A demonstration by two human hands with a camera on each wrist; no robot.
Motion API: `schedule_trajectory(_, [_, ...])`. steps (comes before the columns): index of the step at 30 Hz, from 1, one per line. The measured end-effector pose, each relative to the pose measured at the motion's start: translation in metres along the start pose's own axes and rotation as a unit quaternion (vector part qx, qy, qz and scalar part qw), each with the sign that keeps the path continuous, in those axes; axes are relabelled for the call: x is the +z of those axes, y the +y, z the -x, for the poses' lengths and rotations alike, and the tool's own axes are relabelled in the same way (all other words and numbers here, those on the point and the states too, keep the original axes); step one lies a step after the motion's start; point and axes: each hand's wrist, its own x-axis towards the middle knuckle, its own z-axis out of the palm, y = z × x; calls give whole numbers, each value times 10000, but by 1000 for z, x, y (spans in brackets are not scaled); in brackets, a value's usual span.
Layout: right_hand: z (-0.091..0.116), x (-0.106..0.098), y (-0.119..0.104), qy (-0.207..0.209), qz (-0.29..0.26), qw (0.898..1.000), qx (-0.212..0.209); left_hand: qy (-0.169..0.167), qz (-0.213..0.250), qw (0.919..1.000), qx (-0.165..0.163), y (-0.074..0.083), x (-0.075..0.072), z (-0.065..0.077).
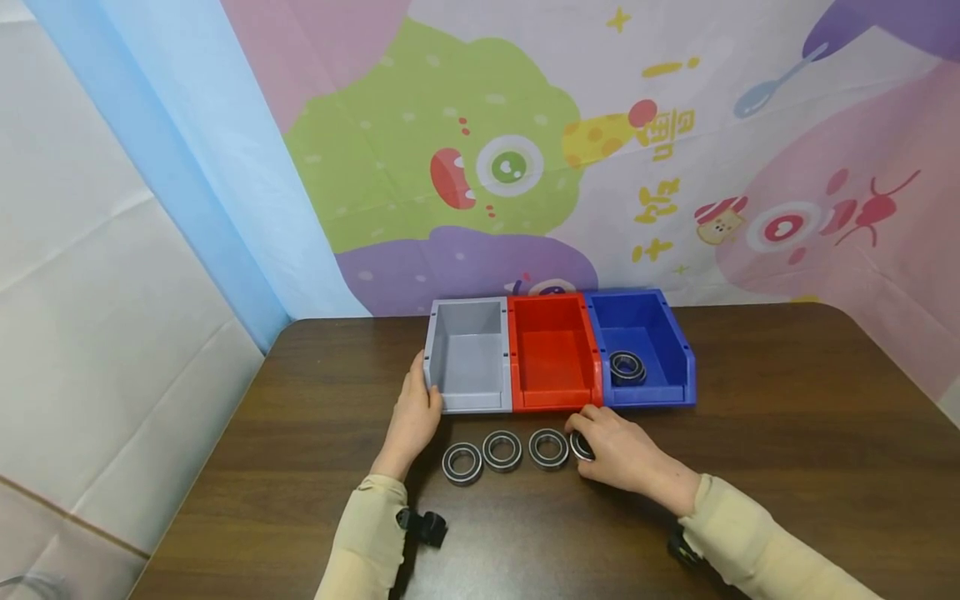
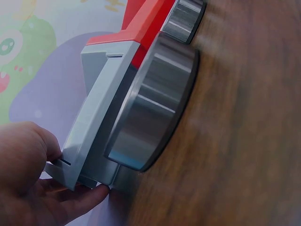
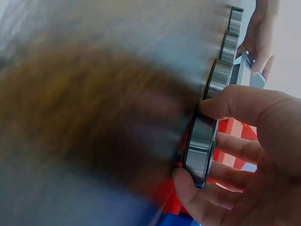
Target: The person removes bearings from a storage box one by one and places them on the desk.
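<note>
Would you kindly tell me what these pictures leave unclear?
Head view: much of the gripped bearing, covered by the right hand.
Left wrist view: part of the red bin, cut by the top edge.
Right wrist view: grain of the tabletop, blurred.
Right wrist view: most of the blue bin, cut by the bottom edge.

Silver-black bearings (image 3: 200, 148), grey bin (image 1: 472, 362), red bin (image 1: 552, 360)

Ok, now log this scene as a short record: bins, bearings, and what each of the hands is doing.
Bins, left to right: grey bin, red bin, blue bin
Left hand: grips the grey bin's outer side
Right hand: pinches one bearing
Loose on table: three more bearings, before the bins
Inside blue bin: at least one further bearing
</note>
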Motion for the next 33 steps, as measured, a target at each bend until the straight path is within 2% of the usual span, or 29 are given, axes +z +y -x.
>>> schedule_trajectory(6, [-1,0,1,-88,-60,9999,-14,-24,5,10000,-46,0,0,-1])
schedule_trajectory(18, [0,-1,2,-116,-106,9990,-425,18,10,10000,-7,0,-1,-2])
schedule_trajectory(33, [2,-1,3,-236,-28,9983,-531,-5,23,10000,1,0,0,0])
